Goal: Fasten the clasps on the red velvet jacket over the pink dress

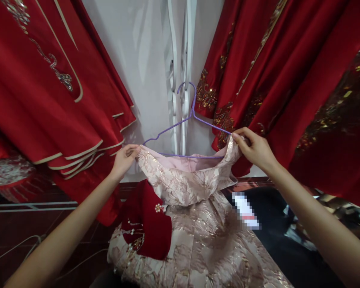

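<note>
A pale pink brocade dress (198, 224) with a metallic sheen hangs before me on a purple wire hanger (180, 120). My left hand (126, 159) pinches the dress at its left shoulder, by that end of the hanger. At the opposite shoulder, my right hand (255, 148) grips the fabric between thumb and fingers, close to the hanger's right arm. The hanger's hook points up in front of a white stand. Over the dress's left side lies a dark red cloth piece (157, 228) with a flower ornament and beaded decoration.
Red gowns with pale trim (63, 100) hang at the left, and red gowns with gold embroidery (258, 80) at the right. A white upright frame (184, 48) stands at the back. A black surface with a blurred white label (246, 210) is at lower right. Cords lie on the dark floor.
</note>
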The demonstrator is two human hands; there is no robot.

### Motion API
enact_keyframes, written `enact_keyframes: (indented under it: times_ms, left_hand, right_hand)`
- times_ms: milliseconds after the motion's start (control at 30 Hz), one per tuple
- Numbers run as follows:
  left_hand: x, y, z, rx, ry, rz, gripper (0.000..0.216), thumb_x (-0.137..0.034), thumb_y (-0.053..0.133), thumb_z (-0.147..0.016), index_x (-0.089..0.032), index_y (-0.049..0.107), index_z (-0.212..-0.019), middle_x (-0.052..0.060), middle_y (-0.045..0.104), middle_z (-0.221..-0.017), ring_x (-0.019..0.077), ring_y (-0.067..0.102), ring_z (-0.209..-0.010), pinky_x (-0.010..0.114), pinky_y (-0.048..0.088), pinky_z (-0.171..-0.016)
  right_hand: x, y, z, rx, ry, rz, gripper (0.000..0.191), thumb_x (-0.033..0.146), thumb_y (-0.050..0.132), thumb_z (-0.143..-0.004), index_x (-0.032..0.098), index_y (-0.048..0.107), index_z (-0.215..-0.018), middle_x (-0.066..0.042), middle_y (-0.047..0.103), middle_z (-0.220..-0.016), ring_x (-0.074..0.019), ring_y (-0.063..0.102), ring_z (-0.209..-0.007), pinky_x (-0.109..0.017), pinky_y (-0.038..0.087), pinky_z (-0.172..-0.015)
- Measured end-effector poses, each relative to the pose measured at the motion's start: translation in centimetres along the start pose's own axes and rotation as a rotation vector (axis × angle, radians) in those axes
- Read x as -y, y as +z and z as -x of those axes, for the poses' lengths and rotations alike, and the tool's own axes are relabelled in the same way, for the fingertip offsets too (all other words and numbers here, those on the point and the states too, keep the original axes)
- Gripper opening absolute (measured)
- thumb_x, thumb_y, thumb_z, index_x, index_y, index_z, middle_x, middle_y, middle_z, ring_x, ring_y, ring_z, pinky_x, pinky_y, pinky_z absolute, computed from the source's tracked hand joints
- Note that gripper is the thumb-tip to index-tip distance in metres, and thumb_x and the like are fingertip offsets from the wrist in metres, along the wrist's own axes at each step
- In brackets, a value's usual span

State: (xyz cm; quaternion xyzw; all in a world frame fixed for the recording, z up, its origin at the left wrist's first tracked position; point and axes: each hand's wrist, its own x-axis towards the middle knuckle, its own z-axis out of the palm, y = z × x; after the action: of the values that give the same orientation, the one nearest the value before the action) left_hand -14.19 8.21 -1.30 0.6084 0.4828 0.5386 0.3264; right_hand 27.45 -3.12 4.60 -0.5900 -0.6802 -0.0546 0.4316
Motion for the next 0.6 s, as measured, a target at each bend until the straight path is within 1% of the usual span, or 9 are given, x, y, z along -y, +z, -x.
enact_keyframes:
  times_ms: [67,133,200,267,333,500,600]
  left_hand:
    - [-0.3,0.3,-0.3,-0.010,-0.114,-0.021,0.031,-0.038,0.070,-0.066,-0.015,0.067,-0.086,0.008,0.072,-0.087,0.0198,0.065,-0.083,0.029,0.049,-0.076]
    - [-0.3,0.5,-0.3,-0.011,-0.220,-0.060,0.022,-0.031,0.068,-0.063,-0.015,0.065,-0.078,0.005,0.069,-0.073,0.0180,0.062,-0.070,0.027,0.047,-0.064]
    - [-0.3,0.6,-0.2,-0.005,-0.261,-0.088,0.015,-0.026,0.067,-0.061,-0.015,0.062,-0.070,0.003,0.065,-0.063,0.0164,0.058,-0.062,0.025,0.043,-0.058]
    - [-0.2,0.6,-0.1,0.002,-0.263,-0.086,0.013,-0.024,0.067,-0.059,-0.015,0.061,-0.067,0.002,0.064,-0.061,0.0155,0.056,-0.059,0.025,0.042,-0.056]
    - [-0.1,0.6,0.0,0.006,-0.257,-0.076,0.015,-0.025,0.067,-0.059,-0.015,0.061,-0.069,0.002,0.064,-0.062,0.0151,0.056,-0.059,0.025,0.042,-0.057]
    - [0.5,0.5,-0.3,-0.012,-0.212,-0.049,0.027,-0.035,0.069,-0.061,-0.016,0.062,-0.078,0.003,0.066,-0.070,0.0162,0.059,-0.067,0.026,0.044,-0.063]
    - [1.0,0.2,-0.5,-0.011,-0.190,-0.030,0.035,-0.042,0.071,-0.059,-0.016,0.062,-0.080,0.003,0.066,-0.072,0.0162,0.059,-0.068,0.026,0.044,-0.064]
  right_hand:
    - [-0.2,0.1,0.0,-0.003,0.007,0.000,0.026,0.047,0.050,-0.092,0.024,0.062,-0.093,0.000,0.065,-0.075,-0.0162,0.059,-0.065,-0.027,0.043,-0.062]
    - [-0.4,0.2,0.0,-0.004,0.007,-0.006,0.026,0.046,0.050,-0.092,0.024,0.062,-0.093,0.000,0.065,-0.076,-0.0162,0.059,-0.065,-0.027,0.043,-0.062]
    - [-0.5,0.2,0.0,-0.005,0.000,-0.012,0.025,0.046,0.050,-0.092,0.024,0.062,-0.094,-0.001,0.065,-0.077,-0.0164,0.059,-0.066,-0.027,0.043,-0.063]
    - [-0.5,0.2,0.1,-0.008,-0.009,-0.015,0.025,0.046,0.049,-0.093,0.024,0.062,-0.094,-0.001,0.066,-0.079,-0.0167,0.060,-0.067,-0.028,0.043,-0.064]
    - [-0.5,0.2,0.1,-0.005,-0.009,-0.018,0.026,0.047,0.049,-0.092,0.024,0.062,-0.093,-0.001,0.066,-0.079,-0.0169,0.060,-0.068,-0.028,0.044,-0.064]
    - [-0.5,0.1,0.0,0.016,0.001,-0.008,0.030,0.051,0.048,-0.092,0.024,0.062,-0.092,0.000,0.065,-0.075,-0.0164,0.059,-0.064,-0.027,0.043,-0.061]
    - [-0.6,-0.1,-0.1,0.062,0.002,-0.012,0.033,0.054,0.047,-0.092,0.024,0.062,-0.090,0.000,0.064,-0.072,-0.0163,0.057,-0.063,-0.027,0.043,-0.059]
